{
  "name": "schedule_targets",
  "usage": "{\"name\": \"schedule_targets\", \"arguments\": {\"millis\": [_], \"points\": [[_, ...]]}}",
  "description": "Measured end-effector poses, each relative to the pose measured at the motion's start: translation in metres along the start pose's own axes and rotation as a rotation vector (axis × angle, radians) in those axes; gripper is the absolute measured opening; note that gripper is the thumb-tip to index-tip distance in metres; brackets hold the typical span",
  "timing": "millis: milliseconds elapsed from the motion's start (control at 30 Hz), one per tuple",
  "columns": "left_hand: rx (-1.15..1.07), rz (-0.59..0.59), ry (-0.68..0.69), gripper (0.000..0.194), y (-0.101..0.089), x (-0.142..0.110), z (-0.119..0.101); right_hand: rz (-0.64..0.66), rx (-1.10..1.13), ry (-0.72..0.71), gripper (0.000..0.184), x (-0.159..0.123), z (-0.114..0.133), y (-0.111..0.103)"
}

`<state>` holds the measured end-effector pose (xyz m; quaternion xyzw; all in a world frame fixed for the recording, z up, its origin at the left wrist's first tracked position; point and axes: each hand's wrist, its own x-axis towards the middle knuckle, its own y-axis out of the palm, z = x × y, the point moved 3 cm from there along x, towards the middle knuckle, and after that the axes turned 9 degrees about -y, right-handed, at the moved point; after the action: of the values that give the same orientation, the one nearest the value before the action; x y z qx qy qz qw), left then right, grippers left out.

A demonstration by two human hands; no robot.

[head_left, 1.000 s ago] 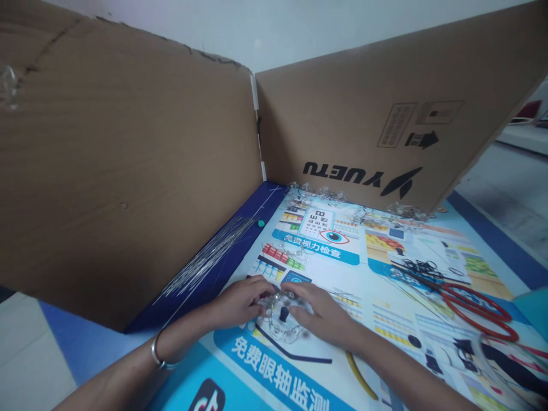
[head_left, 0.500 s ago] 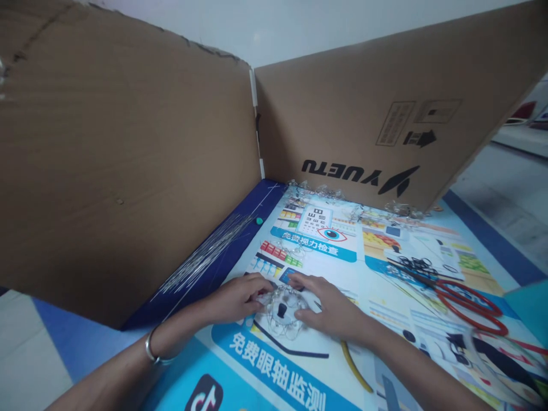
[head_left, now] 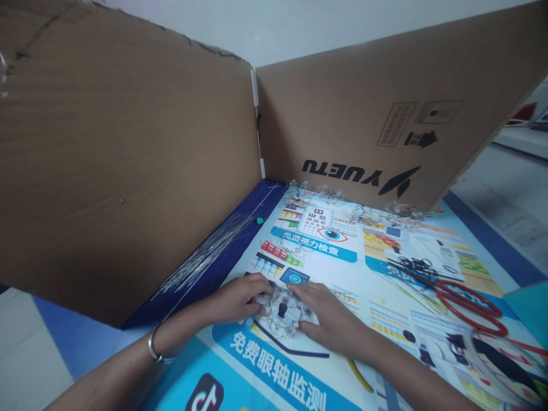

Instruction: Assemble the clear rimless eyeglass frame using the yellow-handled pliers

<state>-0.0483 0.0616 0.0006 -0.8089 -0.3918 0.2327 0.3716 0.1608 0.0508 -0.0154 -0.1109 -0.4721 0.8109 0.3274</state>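
Note:
A small ring of clear beads strung on thin wire lies on the printed sheet between my hands. My left hand, with a silver bangle at the wrist, pinches the ring's left side between thumb and bent fingers. On the opposite side, my right hand curves round the ring. Its index fingertip touches the upper right edge and its thumb lies at the lower right. The exact contact under the fingertips is hard to make out.
Cardboard panels stand left and behind. Straight wires lie along the left panel. Beaded wire pieces line the back. Red-handled scissors, black loops and a clear round roll are at right.
My right hand has shifted slightly toward me, its index finger and thumb lower on the ring. The ring looks rounder and more exposed. My left hand has barely moved.

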Motion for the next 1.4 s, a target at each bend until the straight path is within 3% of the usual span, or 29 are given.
{"name": "schedule_targets", "arguments": {"millis": [233, 467, 733, 1100, 1400], "points": [[-0.031, -0.054, 0.033, 0.022, 0.005, 0.003, 0.002, -0.083, 0.020, 0.022, 0.065, 0.005, -0.003, 0.008], [-0.112, -0.057, -0.170, 0.039, 0.008, 0.004, 0.010, -0.152, 0.079, 0.020, 0.065, 0.006, -0.008, 0.011], [-0.090, -0.001, -0.040, 0.047, 0.004, 0.010, 0.007, -0.116, 0.103, -0.013, 0.068, 0.012, -0.004, 0.005], [-0.089, 0.004, -0.013, 0.047, 0.004, 0.009, 0.008, -0.050, 0.084, -0.108, 0.071, 0.016, -0.003, 0.001], [-0.097, 0.021, -0.038, 0.049, 0.004, 0.007, 0.007, -0.046, 0.073, -0.069, 0.070, 0.014, -0.001, -0.001]]}}
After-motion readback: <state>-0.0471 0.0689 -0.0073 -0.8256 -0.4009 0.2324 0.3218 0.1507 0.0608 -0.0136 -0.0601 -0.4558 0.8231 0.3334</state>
